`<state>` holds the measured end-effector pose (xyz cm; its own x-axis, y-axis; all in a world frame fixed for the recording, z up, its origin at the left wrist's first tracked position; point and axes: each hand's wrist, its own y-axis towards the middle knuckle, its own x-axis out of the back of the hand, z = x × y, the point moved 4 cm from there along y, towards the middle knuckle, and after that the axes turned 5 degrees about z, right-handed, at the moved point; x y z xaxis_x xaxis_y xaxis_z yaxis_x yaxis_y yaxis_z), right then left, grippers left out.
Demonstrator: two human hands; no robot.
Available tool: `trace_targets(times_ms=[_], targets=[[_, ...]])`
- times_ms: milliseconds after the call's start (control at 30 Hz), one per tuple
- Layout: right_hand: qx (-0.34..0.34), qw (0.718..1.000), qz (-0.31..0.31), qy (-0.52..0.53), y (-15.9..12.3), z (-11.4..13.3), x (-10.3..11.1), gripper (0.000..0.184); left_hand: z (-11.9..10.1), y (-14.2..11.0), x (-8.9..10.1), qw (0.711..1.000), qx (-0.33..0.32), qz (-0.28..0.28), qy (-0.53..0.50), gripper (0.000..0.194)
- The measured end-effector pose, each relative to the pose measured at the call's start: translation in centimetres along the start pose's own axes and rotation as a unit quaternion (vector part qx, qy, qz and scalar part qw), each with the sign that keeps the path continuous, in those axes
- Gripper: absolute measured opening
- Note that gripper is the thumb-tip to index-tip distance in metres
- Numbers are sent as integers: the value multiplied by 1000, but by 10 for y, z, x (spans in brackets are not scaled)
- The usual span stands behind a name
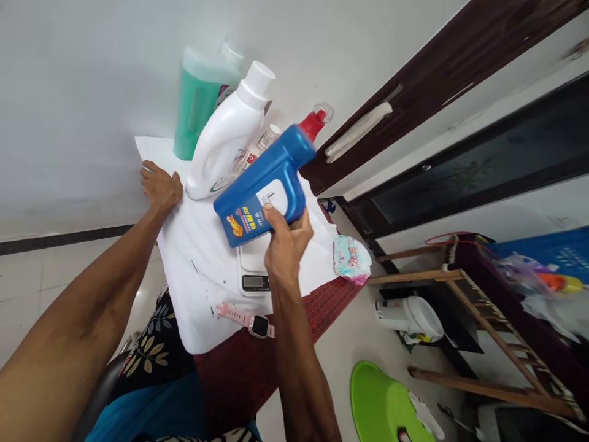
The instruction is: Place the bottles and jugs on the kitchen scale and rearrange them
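My right hand [289,242] grips a blue bottle [262,184] with a red cap by its handle side, thumb over the label. The bottle is tilted above a small white digital scale [251,270], hiding part of it. At the table's left edge, my left hand [160,185] rests on the white sheet [184,245], fingers bent at its border and holding nothing visible. Just right of that hand stands a white jug-shaped bottle [225,135]. A green liquid bottle [193,104] is behind it. A small clear bottle [267,138] shows partly behind the blue one.
A pink smartwatch [258,326] lies near the sheet's front edge. On the table's right side sits a soft pastel packet [351,259]. A green basin [386,405] and a white bucket [409,316] stand on the floor, by a wooden-framed rack [497,344]. The wall borders the table's back.
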<state>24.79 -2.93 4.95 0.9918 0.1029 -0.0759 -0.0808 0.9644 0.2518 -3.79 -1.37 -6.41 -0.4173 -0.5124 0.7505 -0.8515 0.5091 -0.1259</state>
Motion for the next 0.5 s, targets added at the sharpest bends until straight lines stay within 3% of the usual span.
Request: trace_targets(times_ms=[133,267,367,500], targets=[[36,998,12,-47,5,20,49,48,-2,-2,2,1000,1,-8,-2,89],[35,996,-6,-79,4,13,91,43,-5,-5,3,1000,2,-4,14,88],[24,996,1,-87,-1,2,105,37,-6,-8,5,1000,4,-2,20,83],[13,995,19,-96,-7,-3,106,35,-10,-13,8,1000,1,8,7,88]])
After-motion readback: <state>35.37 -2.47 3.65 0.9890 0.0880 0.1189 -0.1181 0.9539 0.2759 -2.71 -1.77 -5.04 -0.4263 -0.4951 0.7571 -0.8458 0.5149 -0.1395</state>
